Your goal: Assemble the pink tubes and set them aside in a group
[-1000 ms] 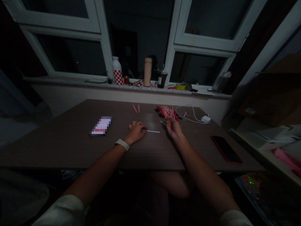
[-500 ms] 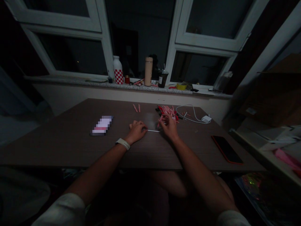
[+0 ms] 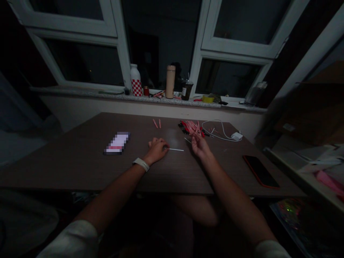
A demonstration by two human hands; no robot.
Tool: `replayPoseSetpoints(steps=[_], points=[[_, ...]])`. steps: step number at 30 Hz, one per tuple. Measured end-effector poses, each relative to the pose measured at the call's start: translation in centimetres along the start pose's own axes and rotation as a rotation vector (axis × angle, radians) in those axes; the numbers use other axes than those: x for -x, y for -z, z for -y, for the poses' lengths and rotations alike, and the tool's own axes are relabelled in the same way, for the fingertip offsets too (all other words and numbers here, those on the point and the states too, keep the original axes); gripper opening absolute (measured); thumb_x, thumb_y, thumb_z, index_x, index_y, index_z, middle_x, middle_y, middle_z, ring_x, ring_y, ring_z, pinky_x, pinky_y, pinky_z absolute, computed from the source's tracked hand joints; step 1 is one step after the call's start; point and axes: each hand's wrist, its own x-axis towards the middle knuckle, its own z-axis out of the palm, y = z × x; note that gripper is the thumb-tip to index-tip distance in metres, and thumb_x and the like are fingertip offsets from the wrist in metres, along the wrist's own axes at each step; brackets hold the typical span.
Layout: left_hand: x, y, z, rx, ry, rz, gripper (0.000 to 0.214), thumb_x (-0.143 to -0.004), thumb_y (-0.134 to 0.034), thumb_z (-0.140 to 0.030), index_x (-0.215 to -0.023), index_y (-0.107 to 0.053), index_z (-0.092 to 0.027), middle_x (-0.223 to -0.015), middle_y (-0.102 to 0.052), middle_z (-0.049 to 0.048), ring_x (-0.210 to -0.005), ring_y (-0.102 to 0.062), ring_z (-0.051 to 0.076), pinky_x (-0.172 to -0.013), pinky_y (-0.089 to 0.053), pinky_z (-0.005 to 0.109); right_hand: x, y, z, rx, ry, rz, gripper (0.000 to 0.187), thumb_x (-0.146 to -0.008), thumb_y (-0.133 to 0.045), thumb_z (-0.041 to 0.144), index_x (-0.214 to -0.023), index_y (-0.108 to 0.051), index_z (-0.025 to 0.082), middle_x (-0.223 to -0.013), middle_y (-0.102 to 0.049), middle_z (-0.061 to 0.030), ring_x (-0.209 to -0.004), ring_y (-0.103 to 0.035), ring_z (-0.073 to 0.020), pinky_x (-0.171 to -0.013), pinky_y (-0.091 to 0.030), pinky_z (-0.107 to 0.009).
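Observation:
My left hand [image 3: 158, 149] rests on the table, fingers closed around one end of a thin white stick [image 3: 176, 149], which looks like a pen refill. The stick's free end points right, low over the table. My right hand [image 3: 199, 145] is at the near edge of a pile of pink, red and black pen parts [image 3: 190, 127]. Its fingers are bent together; what they hold, if anything, is too dark to make out. A second thin white stick [image 3: 187, 140] shows just left of those fingers, and I cannot tell whether they touch it.
Two pink pen parts [image 3: 159, 124] lie on the table's far side. A lit phone [image 3: 117, 143] lies left, a dark phone [image 3: 260, 171] right. A white charger [image 3: 237, 136] with its cable sits beside the pile. Bottles, including a checkered one [image 3: 136, 84], line the windowsill.
My right hand has moved right and slightly nearer, away from the white stick's free end. The pink pen part it held is no longer distinct. My left hand keeps its place and hold.

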Motion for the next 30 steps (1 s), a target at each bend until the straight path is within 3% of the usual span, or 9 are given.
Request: replayPoseSetpoints(steps=[3,6,9,11,13,30], points=[[0.0,-0.1,0.1,0.003,-0.009,-0.006,0.02,-0.09,-0.06,-0.037,-0.099,-0.075,-0.027,-0.116,-0.066,0.0072,-0.115,-0.047,0.032,-0.089,-0.035,0.045,-0.1,0.3,0.3,-0.038,-0.137,-0.07,0.008,-0.082,-0.067,0.026,-0.079,-0.06,0.023,-0.075,-0.071,-0.0032,-0.077,-0.073,-0.0188,-0.069,-0.065,-0.03],[0.0,-0.2,0.2,-0.003,-0.013,-0.01,0.02,-0.09,-0.06,-0.037,-0.099,-0.075,-0.027,-0.115,-0.066,0.0072,-0.115,-0.047,0.031,-0.088,-0.034,0.045,1.1,-0.5,0.6,0.055,-0.035,-0.065,0.015,-0.079,-0.072,0.028,-0.089,-0.061,0.023,-0.079,-0.072,-0.0004,-0.071,-0.071,-0.0162,-0.067,-0.063,-0.03],[0.0,-0.3,0.3,-0.008,-0.009,-0.009,0.019,-0.09,-0.06,-0.037,-0.099,-0.075,-0.027,-0.115,-0.065,0.0075,-0.115,-0.047,0.032,-0.088,-0.034,0.045,2.9,-1.5,1.1,0.326,0.228,0.138,0.036,-0.072,-0.08,0.029,-0.105,-0.065,0.025,-0.085,-0.072,0.0004,-0.075,-0.071,-0.0165,-0.072,-0.062,-0.032],[0.0,-0.3,0.3,-0.009,-0.012,-0.013,0.02,-0.09,-0.061,-0.038,-0.099,-0.075,-0.028,-0.115,-0.065,0.0076,-0.114,-0.047,0.032,-0.088,-0.035,0.045,3.9,-2.1,1.4,0.46,0.318,0.286,0.034,-0.075,-0.078,0.031,-0.107,-0.067,0.025,-0.091,-0.074,-0.002,-0.083,-0.072,-0.0186,-0.079,-0.06,-0.033],[0.0,-0.3,0.3,-0.009,-0.012,-0.02,0.019,-0.09,-0.061,-0.038,-0.099,-0.075,-0.028,-0.114,-0.065,0.0076,-0.114,-0.047,0.032,-0.088,-0.035,0.045,4.4,-2.4,1.5,0.52,0.361,0.338,0.032,-0.079,-0.075,0.033,-0.109,-0.067,0.026,-0.094,-0.074,-0.0028,-0.088,-0.071,-0.02,-0.08,-0.059,-0.034],[-0.1,-0.3,0.3,-0.008,-0.01,-0.021,0.018,-0.089,-0.062,-0.036,-0.097,-0.075,-0.028,-0.114,-0.066,0.0074,-0.114,-0.048,0.032,-0.088,-0.035,0.045,4.2,-2.6,0.9,0.413,0.309,0.292,0.04,-0.079,-0.075,0.036,-0.115,-0.059,0.026,-0.086,-0.073,0.0004,-0.077,-0.071,-0.0167,-0.071,-0.057,-0.029]])
